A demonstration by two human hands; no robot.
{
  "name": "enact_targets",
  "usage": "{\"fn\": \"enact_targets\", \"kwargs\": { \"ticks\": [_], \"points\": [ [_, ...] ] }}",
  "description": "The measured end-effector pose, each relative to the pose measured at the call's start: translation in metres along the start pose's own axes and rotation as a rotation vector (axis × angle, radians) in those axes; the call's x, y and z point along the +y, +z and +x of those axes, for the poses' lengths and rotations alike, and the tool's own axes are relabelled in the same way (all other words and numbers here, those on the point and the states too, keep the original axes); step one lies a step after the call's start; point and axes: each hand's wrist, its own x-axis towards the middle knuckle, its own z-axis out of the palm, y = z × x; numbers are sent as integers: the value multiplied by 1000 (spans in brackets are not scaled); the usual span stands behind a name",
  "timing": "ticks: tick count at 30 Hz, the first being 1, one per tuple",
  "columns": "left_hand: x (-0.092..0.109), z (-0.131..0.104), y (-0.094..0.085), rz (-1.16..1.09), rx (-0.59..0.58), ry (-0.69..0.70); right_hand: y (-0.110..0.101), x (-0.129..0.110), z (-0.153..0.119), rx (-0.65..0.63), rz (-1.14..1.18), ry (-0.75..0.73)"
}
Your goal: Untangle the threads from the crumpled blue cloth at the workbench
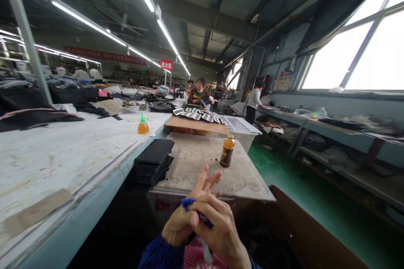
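In front of me my left hand [179,223] points upward, its fingers stretched out and spread. Across it lies my right hand [222,222], with its fingers bent and closed on a blue strip [188,203] at the left hand. The strip looks like cloth or tape; most of it is hidden under the right fingers. Beyond my hands, a bottle with orange liquid and a dark label [227,151] stands upright on the worn board [195,164]. A stack of black flat pieces [154,159] sits at the board's left side, apart from both hands.
On the long white table [63,147] at left stand a small orange squeeze bottle [143,126] and a flat tan piece [38,212]. White-and-dark pieces [197,114] lie on a brown board ahead. A cardboard box wall [309,227] rises at right. Several people work further back.
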Motion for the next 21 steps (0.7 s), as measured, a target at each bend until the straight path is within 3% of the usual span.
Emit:
{"fn": "enact_targets", "kwargs": {
  "ticks": [4,7,12,14,17,19,21],
  "points": [
    [-10,5,-6,-107,-91,-128,8,10,-6,89,5,97],
    [-14,8,-10,-175,-78,-112,14,21,-7,174,81,189],
    [-8,10,-10,-284,-90,101,4,54,-10,424,536,783],
    [-7,10,-5,-202,-10,78,1,62,-13,447,738,887],
    [-12,12,1,16,201,-85,4,64,-15,428,756,844],
    [-20,13,5,130,283,-132,9,65,-16,445,520,696],
    [-27,15,7,218,286,-93,11,68,-18,465,229,526]
  ]
}}
